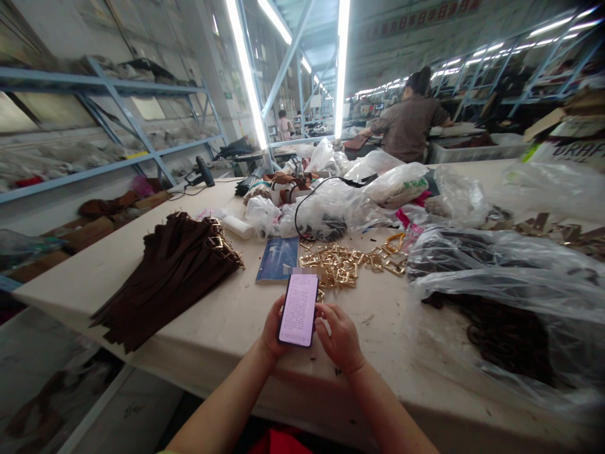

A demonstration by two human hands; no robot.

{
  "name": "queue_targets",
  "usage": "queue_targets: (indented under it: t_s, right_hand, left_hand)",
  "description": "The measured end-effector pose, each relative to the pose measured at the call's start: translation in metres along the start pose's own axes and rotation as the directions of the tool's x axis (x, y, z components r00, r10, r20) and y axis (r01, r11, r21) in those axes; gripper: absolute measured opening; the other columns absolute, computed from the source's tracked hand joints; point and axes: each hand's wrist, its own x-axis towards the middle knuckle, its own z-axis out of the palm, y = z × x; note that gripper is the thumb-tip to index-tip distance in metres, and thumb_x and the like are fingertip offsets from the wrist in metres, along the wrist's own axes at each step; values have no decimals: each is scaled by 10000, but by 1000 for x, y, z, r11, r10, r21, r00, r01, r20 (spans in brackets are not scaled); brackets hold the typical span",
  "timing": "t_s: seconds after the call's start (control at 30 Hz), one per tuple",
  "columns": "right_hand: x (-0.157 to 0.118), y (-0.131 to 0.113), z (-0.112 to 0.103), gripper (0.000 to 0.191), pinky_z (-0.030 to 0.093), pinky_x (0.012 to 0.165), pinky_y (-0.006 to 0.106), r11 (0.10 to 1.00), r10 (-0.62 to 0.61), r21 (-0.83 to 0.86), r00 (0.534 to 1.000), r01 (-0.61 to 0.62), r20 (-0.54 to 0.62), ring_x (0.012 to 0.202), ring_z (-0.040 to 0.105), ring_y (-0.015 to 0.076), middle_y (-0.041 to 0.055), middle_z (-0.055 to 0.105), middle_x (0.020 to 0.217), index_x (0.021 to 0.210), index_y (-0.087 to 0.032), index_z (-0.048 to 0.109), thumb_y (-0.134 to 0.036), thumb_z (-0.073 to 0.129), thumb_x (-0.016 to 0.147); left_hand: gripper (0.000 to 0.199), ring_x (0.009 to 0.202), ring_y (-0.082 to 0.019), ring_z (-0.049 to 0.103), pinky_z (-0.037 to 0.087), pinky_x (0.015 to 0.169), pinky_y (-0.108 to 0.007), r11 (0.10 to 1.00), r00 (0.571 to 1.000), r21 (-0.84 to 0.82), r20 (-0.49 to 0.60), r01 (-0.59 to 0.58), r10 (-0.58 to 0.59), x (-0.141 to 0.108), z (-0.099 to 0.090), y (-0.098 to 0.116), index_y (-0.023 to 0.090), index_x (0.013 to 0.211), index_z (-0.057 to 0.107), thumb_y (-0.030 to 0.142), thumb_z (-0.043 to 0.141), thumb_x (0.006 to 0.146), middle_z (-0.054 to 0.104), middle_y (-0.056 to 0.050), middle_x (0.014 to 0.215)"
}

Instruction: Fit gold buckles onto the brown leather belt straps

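A smartphone with a lit page of text is held upright over the near edge of the table. My left hand is closed round its left side, with the fingers partly hidden behind it. At the phone's right edge is my right hand, its fingers loosely bent and apart, the fingertips close to or touching the edge. Just beyond the phone lie a blue booklet and a heap of gold-coloured metal buckles.
Left on the table is a bundle of dark brown straps with gold fittings. Clear plastic bags with dark contents lie right. More bags and a black cord are behind. A co-worker stands beyond. Shelves line the left wall.
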Motion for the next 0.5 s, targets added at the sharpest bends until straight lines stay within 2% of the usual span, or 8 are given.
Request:
queue_targets:
  t_s: [0.17, 0.5]
  right_hand:
    - [-1, 1, 1, 309, 496, 738, 335, 1000, 4, 8, 1000, -3, -10, 831, 581, 183, 85, 593, 934, 1116, -177, 509, -208, 438, 817]
    - [-1, 2, 2, 326, 501, 750, 338, 999, 7, 33, 1000, -7, -7, 848, 582, 184, 90, 586, 969, 1139, -182, 489, -185, 429, 819]
  left_hand:
    - [479, 834, -229, 641, 454, 748, -301, 1000, 1000, -4, 2, -2, 2, 0, 2, 0, 57, 1040, 598, 442, 392, 842, 674, -144, 938]
    - [508, 831, -222, 641, 456, 740, -297, 1000, 1000, -18, 19, 9, -8, 0, 3, 0, 41, 1091, 572, 440, 375, 846, 668, -154, 969]
